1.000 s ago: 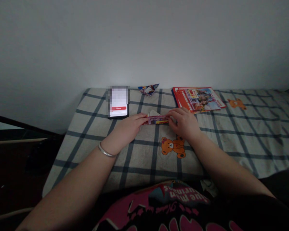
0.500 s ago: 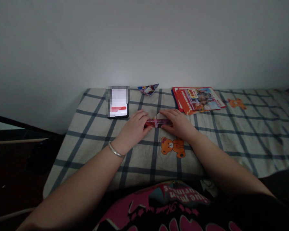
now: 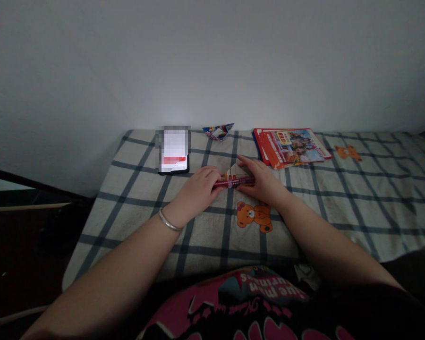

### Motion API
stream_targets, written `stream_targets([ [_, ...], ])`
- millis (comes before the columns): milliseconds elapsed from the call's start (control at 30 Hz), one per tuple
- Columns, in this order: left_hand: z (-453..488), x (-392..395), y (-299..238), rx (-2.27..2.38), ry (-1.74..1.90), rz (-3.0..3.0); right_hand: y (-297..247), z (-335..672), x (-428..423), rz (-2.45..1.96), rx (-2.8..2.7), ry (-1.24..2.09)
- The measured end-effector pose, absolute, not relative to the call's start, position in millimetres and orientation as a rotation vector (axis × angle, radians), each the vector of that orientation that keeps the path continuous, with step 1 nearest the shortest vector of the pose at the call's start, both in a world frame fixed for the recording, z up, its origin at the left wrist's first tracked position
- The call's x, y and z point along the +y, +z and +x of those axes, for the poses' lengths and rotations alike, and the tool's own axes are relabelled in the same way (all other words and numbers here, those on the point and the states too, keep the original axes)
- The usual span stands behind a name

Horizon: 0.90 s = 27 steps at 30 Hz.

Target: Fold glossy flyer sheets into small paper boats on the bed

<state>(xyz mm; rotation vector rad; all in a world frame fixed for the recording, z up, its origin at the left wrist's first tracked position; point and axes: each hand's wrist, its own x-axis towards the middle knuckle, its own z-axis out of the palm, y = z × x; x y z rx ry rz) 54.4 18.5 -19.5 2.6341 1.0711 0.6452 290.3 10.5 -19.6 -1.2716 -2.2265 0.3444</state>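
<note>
A small piece of folded printed paper (image 3: 234, 181), dark red along its near edge with a pale pointed part behind, lies between my hands above the checked cloth. My left hand (image 3: 201, 186) pinches its left end between thumb and fingers. At the right end my right hand (image 3: 260, 179) has its thumb against the near edge and its fingers lifted behind; how firmly it grips is hard to see. Parts of the paper are hidden by my fingers.
A phone (image 3: 174, 158) with a lit screen lies to the left. A folded paper boat shape (image 3: 218, 131) sits near the wall. Several printed flyers (image 3: 293, 146) are stacked at right. The checked tablecloth (image 3: 134, 189) carries bear prints.
The right fingers have lifted and spread away from the paper's back edge. More of the pale pointed part shows, and the red edge looks narrower. The left hand has shifted slightly.
</note>
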Motion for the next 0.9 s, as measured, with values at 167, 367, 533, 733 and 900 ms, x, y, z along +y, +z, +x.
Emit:
stream_targets([
  [167,54.7,17.3,-17.7,1.023,0.664,2.638,-19.5,291.3,11.1,-1.375,-2.130,0.303],
  [367,54.4,17.3,-22.4,1.133,0.849,2.507,-17.9,295.0,12.7,-1.220,-2.402,0.214],
  [533,51.3,19.9,-22.0,1.202,0.670,2.600,-12.0,295.3,9.0,-1.168,-2.507,0.083],
  [733,49.5,21.0,-16.2,1.097,0.601,2.712,-10.0,295.6,7.4,-1.341,-2.477,-0.071],
  [900,49.3,19.6,-12.8,1.110,0.593,2.724,-10.6,294.1,8.6,-1.418,-2.438,-0.104],
])
